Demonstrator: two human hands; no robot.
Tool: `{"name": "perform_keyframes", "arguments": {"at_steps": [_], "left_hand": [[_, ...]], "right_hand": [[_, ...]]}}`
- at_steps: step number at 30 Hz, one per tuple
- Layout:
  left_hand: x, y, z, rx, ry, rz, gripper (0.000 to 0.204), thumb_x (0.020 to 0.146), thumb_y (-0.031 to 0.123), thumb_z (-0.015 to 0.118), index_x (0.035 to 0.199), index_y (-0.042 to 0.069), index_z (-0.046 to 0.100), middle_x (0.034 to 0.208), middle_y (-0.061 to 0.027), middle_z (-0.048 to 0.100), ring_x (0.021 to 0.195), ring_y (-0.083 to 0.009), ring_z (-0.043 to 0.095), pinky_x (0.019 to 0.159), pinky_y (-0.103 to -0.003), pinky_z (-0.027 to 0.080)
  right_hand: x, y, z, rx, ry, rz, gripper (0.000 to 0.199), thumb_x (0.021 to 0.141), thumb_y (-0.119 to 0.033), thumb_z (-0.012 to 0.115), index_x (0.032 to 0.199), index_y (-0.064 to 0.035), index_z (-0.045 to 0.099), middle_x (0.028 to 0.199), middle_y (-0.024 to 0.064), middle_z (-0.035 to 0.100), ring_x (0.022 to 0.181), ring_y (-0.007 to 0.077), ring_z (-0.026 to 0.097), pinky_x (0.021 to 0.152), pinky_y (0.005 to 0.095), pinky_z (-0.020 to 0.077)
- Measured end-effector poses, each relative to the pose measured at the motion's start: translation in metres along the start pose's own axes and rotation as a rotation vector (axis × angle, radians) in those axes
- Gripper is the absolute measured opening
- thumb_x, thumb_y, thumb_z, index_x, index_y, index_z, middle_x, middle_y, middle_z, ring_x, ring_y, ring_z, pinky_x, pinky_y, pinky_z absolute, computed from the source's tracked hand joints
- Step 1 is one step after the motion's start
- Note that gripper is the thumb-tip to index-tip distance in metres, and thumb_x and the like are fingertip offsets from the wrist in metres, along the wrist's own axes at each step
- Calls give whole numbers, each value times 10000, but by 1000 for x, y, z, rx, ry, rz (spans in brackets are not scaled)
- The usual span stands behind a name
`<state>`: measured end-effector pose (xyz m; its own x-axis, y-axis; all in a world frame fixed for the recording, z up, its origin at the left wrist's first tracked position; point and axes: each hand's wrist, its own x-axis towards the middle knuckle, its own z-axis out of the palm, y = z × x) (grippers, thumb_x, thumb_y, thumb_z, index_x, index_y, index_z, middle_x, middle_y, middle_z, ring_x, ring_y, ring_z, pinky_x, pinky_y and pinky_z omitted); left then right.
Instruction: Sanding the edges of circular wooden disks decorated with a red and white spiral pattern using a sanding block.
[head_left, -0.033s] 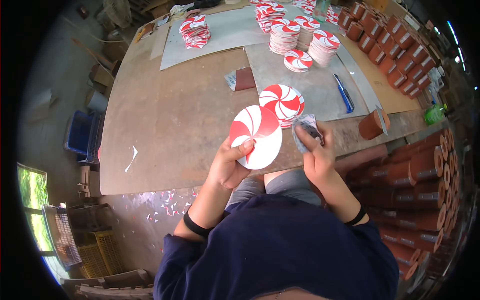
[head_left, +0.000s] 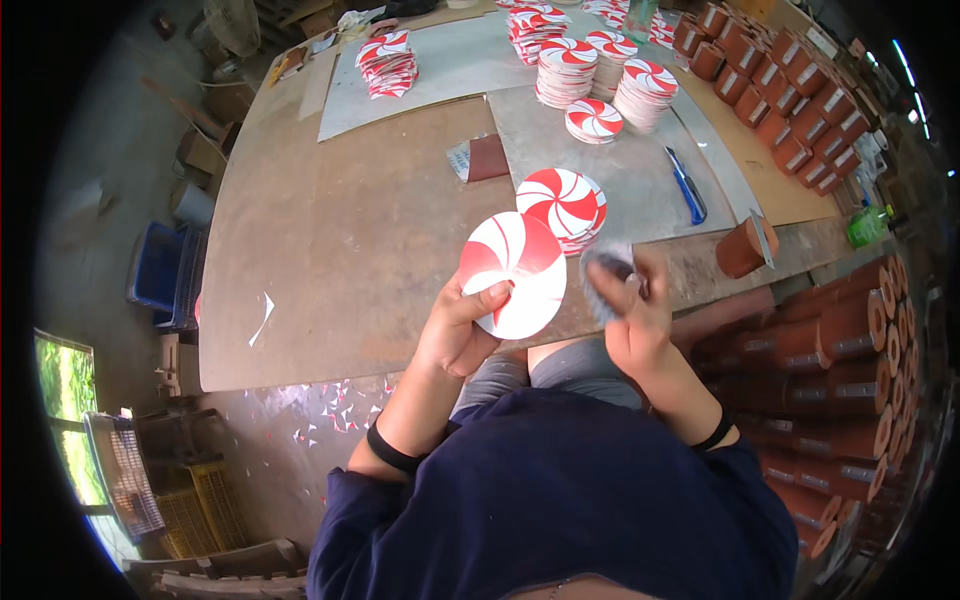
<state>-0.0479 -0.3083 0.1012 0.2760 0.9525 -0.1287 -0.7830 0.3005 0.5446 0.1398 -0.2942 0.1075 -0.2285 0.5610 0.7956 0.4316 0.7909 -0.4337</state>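
Observation:
My left hand [head_left: 455, 330] pinches a round red-and-white swirl disc [head_left: 515, 262] by its lower part, the thumb lying across its face. To the right of the disc, my right hand [head_left: 642, 310] grips a folded piece of sandpaper [head_left: 603, 284] with a grey printed back, smeared by motion. The sandpaper is apart from the disc's edge. Just beyond the held disc stands a short stack of similar discs [head_left: 560, 203]. Farther off on the table lies a reddish-brown sandpaper sheet [head_left: 489, 158], part of its printed back turned up.
Taller disc stacks [head_left: 567, 72] stand at the far side of the table [head_left: 330, 250]. A blue utility knife [head_left: 687, 188] lies at the right, near a brown roll [head_left: 742, 252]. Many brown rolls [head_left: 780, 85] are piled right; white scraps [head_left: 330, 415] litter the floor.
My right hand and the sandpaper have blurred with motion, shifting slightly. The left hand and its disc hold nearly the same place.

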Motion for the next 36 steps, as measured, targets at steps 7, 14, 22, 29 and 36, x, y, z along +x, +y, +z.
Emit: {"name": "perform_keyframes", "arguments": {"at_steps": [7,14,22,29,36], "left_hand": [[-3,14,-2,86,-100,20,518,703,13,617,1154,-36,369,1063,-133,513,983,-215,513,842,-349,425],[-1,14,1,221,-78,44,530,698,24,631,1154,-39,367,1061,-134,516,967,-207,523,839,-340,427],[-4,17,1,326,-52,27,551,657,21,675,1129,-47,399,1030,-122,536,950,-197,527,827,-332,429],[-5,22,-1,336,-98,26,579,639,24,697,1132,-44,402,1032,-115,535,952,-189,522,824,-322,425],[-5,29,3,705,-23,-25,530,651,25,678,1105,-69,421,979,-122,557,882,-155,540,765,-292,448]], "right_hand": [[-11,26,3,-69,-72,47,423,632,90,539,1009,-92,600,960,116,474,840,248,503,697,290,449],[10,-9,-6,85,-8,-110,456,615,123,509,1012,-82,601,1006,118,437,835,235,523,718,307,456],[-6,18,-8,-102,-8,84,479,636,133,500,1057,-85,573,982,134,463,821,240,509,699,306,448],[-13,27,-2,-60,-236,69,432,690,126,484,1076,-59,543,1033,147,442,886,248,507,746,306,443],[1,11,-11,696,-92,582,441,735,-3,590,1155,-20,456,948,40,516,847,103,504,704,222,408]]}}
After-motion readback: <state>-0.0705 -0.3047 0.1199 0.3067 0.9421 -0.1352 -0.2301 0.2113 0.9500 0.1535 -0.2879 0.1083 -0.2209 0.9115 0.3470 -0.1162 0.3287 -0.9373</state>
